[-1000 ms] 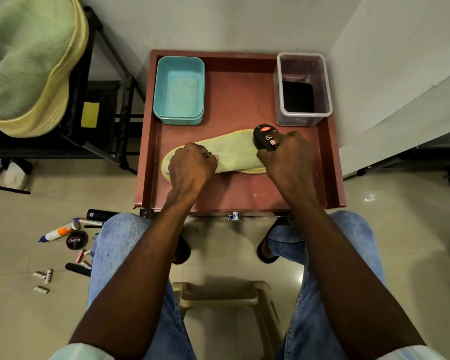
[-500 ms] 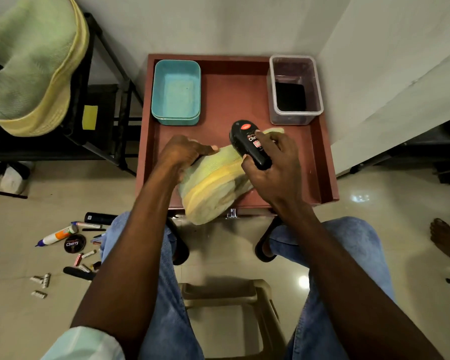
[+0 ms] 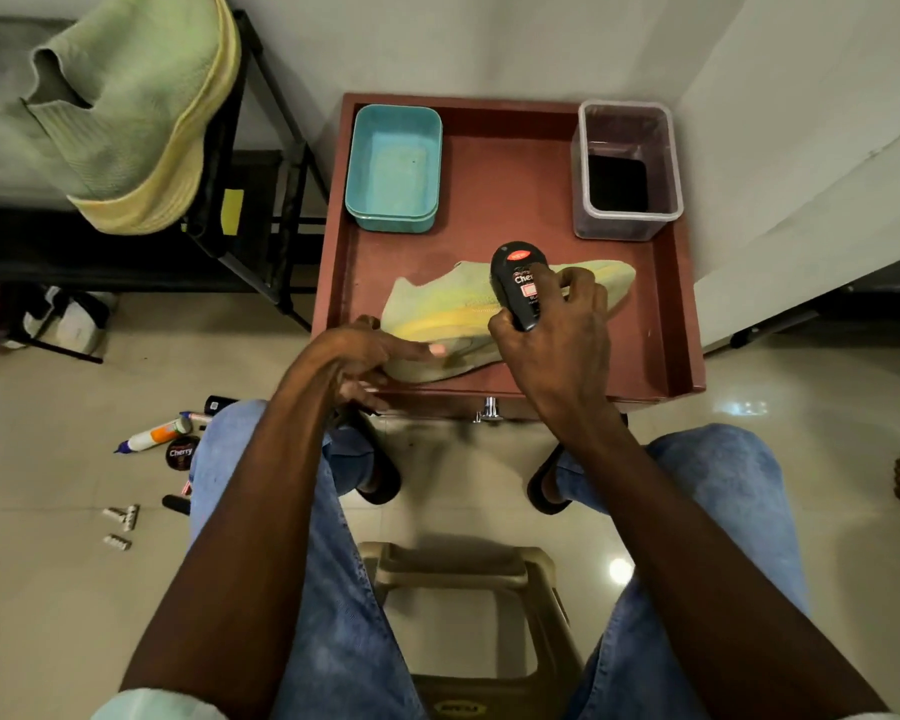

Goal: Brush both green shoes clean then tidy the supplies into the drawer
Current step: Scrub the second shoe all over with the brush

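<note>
A green shoe with a yellow sole (image 3: 440, 314) lies on its side in the open red-brown drawer (image 3: 666, 314), toe to the right. My right hand (image 3: 557, 340) grips a black Cherry brush (image 3: 520, 283) held over the shoe's middle. My left hand (image 3: 365, 356) rests at the shoe's heel end by the drawer's front edge, fingers spread and touching the sole. The second green shoe (image 3: 126, 111) sits on a black rack at the upper left.
In the drawer stand a teal tub (image 3: 393, 168) at the back left and a clear plastic box (image 3: 627, 168) at the back right. On the floor to the left lie a Cherry polish tin (image 3: 182, 452), a white tube (image 3: 152, 436) and small bits. A plastic stool (image 3: 468, 615) is between my knees.
The shoe went from sole-up flat, was lifted and turned over the drawer's front edge, and now lies on its side in the drawer. My left hand has let go and slid to the heel.
</note>
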